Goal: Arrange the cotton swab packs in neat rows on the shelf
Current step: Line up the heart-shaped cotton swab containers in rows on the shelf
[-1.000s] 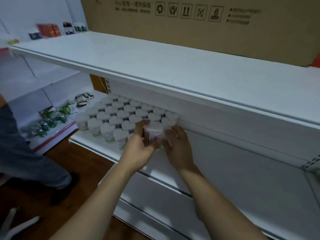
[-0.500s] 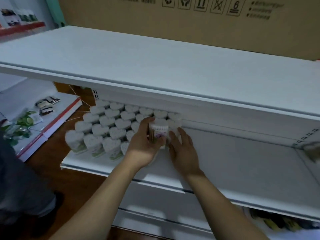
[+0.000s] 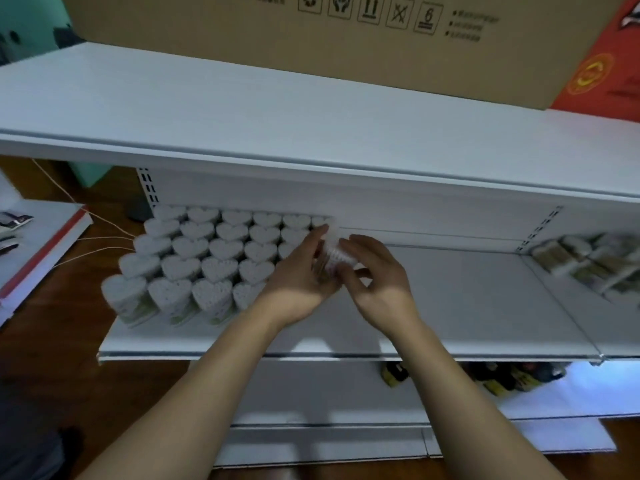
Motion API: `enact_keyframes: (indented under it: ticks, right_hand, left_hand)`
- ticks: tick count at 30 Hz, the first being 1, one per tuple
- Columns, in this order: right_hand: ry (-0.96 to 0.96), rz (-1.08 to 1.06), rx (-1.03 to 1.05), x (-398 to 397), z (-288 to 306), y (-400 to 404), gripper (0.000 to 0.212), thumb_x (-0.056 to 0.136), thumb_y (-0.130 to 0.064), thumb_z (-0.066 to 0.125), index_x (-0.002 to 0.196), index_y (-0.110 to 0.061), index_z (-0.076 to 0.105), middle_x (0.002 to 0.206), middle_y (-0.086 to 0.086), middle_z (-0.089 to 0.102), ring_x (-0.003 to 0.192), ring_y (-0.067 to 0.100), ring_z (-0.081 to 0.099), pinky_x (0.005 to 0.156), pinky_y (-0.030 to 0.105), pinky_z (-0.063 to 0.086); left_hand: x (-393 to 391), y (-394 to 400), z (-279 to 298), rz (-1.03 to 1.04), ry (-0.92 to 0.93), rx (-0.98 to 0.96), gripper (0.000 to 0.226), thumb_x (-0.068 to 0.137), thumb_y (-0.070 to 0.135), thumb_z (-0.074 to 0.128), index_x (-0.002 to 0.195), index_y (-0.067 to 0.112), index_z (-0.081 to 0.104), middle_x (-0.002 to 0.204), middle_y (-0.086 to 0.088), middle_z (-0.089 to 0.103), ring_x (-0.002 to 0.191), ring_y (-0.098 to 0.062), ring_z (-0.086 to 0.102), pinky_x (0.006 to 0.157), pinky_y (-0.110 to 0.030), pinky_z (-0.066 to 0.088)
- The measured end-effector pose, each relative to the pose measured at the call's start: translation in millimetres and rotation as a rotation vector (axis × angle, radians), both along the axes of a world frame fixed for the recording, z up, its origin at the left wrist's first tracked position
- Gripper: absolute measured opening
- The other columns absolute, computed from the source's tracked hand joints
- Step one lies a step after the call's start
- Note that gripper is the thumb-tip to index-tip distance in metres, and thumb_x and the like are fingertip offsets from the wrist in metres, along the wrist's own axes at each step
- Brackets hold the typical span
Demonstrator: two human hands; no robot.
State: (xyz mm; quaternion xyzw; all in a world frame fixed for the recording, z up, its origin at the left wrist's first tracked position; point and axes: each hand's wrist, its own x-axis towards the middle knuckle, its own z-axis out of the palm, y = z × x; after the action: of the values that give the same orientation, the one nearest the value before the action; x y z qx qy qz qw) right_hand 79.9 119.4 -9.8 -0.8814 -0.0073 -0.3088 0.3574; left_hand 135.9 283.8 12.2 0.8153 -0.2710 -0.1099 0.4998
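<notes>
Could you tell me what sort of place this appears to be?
Probably a small shop being stocked: white retail shelving with slotted uprights, heart-shaped cotton swab packs set out in rows, and a shipping carton on the top shelf.

Heart-shaped cotton swab packs (image 3: pixel 207 258) stand upright on the left part of the white middle shelf (image 3: pixel 467 306), lids up, white swab tips showing through the clear tops. I count five staggered rows running from the back panel toward the front lip; packs within a row touch or nearly touch. The front-row packs show greenish labels on their side walls.

One further cotton swab pack (image 3: pixel 334 259) is off the shelf surface, tilted, at the right end of the block and just beside the rear rows. It is blurred; I can make out a clear body with a pale label, no more detail.
</notes>
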Motion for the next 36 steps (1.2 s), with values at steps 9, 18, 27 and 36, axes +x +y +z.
enact_keyframes:
  ticks: [9,18,27,36]
  right_hand:
    - [0.071,-0.134,-0.295,1,-77,16,0.039,0.099,-0.030,0.051,0.130,-0.009,0.062,0.139,0.023,0.047,0.104,0.037,0.059,0.074,0.040,0.058]
    - [0.186,-0.166,-0.424,14,-91,24,0.054,0.095,-0.028,0.049,0.147,-0.014,0.047,0.152,0.029,0.036,0.124,0.049,0.049,0.083,0.050,0.055]
    - [0.242,-0.231,-0.478,4,-76,24,0.062,0.098,-0.044,0.045,0.152,-0.014,0.040,0.157,0.025,0.033,0.140,0.045,0.038,0.107,0.053,0.043]
    - [0.231,-0.391,-0.492,-57,-39,-47,0.060,0.094,-0.043,0.044,0.143,-0.010,0.052,0.154,0.023,0.038,0.143,0.042,0.035,0.112,0.054,0.037]
  left_hand:
    - [17,23,-38,-0.049,-0.335,0.878,0.064,0.107,0.049,0.018,0.161,0.018,0.003,0.169,-0.002,-0.011,0.154,-0.025,-0.016,0.123,-0.054,-0.006]
    - [17,24,-43,-0.061,-0.344,0.883,0.062,0.108,0.045,0.014,0.161,0.018,0.000,0.169,-0.003,-0.012,0.154,-0.023,-0.016,0.124,-0.052,-0.007]
    - [21,16,-28,0.047,-0.301,0.753,0.068,0.105,0.053,0.019,0.161,0.019,0.000,0.169,-0.001,-0.011,0.154,-0.020,-0.016,0.124,-0.050,-0.010]
    - [-26,-71,-5,0.071,-0.451,0.670,0.071,0.104,0.054,0.022,0.161,0.018,-0.002,0.169,-0.002,-0.007,0.155,-0.021,-0.011,0.124,-0.047,-0.011]
